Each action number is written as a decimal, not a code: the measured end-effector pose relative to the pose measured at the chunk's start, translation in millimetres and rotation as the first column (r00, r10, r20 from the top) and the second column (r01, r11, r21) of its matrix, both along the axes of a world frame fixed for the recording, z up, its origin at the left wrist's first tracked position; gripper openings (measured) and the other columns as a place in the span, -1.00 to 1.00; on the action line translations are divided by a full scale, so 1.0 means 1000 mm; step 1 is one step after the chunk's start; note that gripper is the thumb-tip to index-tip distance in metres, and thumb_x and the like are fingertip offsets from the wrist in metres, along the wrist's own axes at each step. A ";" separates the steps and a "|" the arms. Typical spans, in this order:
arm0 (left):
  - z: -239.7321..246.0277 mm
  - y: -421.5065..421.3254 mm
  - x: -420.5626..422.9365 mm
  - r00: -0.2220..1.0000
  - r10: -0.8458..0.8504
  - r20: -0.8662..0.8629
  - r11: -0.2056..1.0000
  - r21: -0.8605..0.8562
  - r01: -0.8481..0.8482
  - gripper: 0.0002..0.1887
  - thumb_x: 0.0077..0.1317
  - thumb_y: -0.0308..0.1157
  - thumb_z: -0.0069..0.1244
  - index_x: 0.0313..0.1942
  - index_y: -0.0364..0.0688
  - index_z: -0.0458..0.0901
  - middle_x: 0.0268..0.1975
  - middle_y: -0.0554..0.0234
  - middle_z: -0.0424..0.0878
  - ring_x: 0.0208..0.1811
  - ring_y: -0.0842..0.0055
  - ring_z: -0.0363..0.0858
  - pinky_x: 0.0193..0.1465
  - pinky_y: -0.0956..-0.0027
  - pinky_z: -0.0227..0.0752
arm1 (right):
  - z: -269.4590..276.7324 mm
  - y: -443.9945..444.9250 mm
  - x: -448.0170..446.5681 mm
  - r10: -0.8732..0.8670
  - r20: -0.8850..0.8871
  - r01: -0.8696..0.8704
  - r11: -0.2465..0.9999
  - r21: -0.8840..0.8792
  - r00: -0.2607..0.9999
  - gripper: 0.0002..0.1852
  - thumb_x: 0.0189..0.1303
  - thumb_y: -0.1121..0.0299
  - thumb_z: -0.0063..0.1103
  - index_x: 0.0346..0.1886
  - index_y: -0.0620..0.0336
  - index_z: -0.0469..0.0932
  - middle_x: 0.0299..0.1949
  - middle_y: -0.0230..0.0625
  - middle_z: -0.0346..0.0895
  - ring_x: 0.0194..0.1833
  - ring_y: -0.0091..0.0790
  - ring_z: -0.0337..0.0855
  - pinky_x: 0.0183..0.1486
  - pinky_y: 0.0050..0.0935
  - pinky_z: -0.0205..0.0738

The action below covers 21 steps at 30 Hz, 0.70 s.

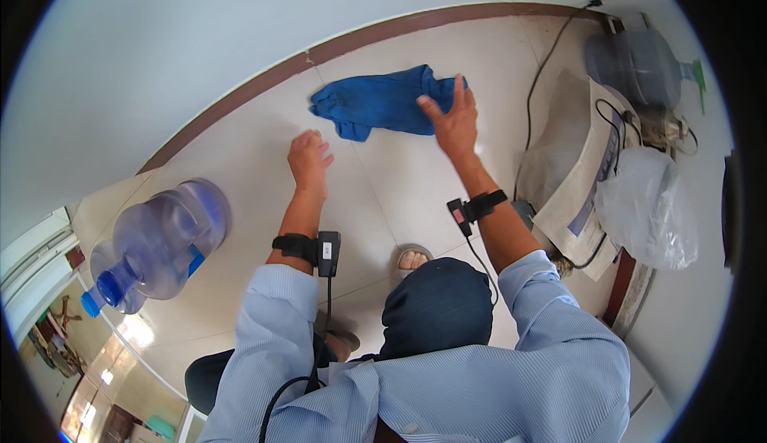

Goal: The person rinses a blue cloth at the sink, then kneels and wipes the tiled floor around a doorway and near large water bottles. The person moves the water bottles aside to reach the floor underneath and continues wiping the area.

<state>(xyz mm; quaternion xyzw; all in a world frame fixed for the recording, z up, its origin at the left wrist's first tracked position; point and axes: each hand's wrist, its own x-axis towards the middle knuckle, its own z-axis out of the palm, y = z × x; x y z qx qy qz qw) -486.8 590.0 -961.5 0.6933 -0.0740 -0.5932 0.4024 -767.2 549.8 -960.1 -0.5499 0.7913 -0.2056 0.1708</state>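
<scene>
A folded piece of blue cloth [383, 104], perhaps a garment, lies on the tiled floor near the wall. My right hand [455, 122] is over the cloth's right end with its fingers spread; whether it touches the cloth I cannot tell. Below the cloth's left end, my left hand [308, 158] is apart from it, with loosely curled fingers and nothing in them. Each wrist wears a black strap with a small device and a cable.
Large clear plastic water bottles [171, 233] are at the left. Along the right wall are another water bottle [635, 68], a white woven sack [578, 185], a clear plastic bag [647, 209] and a black cable [530, 95]. A brown skirting board [419, 23] edges the floor.
</scene>
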 end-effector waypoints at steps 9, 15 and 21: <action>-0.003 0.058 0.043 0.999 0.008 0.042 0.995 0.104 -0.012 -0.81 0.44 -0.43 -0.06 -0.03 -0.25 0.61 -0.07 0.15 0.69 -0.05 0.38 0.70 0.01 0.28 0.60 | -0.075 -0.064 0.170 0.366 -0.402 -0.374 0.925 0.063 0.839 0.18 0.29 -0.51 0.00 0.59 0.44 0.13 0.69 0.09 -0.10 0.67 0.20 -0.15 0.63 0.25 -0.35; -0.002 0.088 0.091 0.932 0.334 0.141 0.940 0.026 -0.341 -0.87 0.43 -0.49 -0.12 -0.14 -0.26 0.58 -0.19 0.14 0.69 -0.21 0.40 0.72 -0.15 0.30 0.61 | -0.059 0.026 0.208 0.960 -0.109 -0.960 0.243 -0.138 0.259 -0.29 0.35 0.08 0.29 0.49 0.22 0.41 0.61 -0.19 0.22 0.60 -0.07 0.17 0.62 0.03 -0.04; -0.003 0.128 0.122 0.791 0.576 0.207 0.809 -0.004 -0.588 -0.87 0.43 -0.51 -0.13 -0.21 -0.27 0.58 -0.30 0.18 0.68 -0.34 0.46 0.69 -0.30 0.38 0.57 | -0.051 -0.011 0.146 0.945 -0.124 -0.952 0.292 -0.094 0.303 -0.26 0.38 0.16 0.25 0.58 0.14 0.28 0.61 -0.18 0.22 0.60 -0.10 0.19 0.62 0.00 -0.02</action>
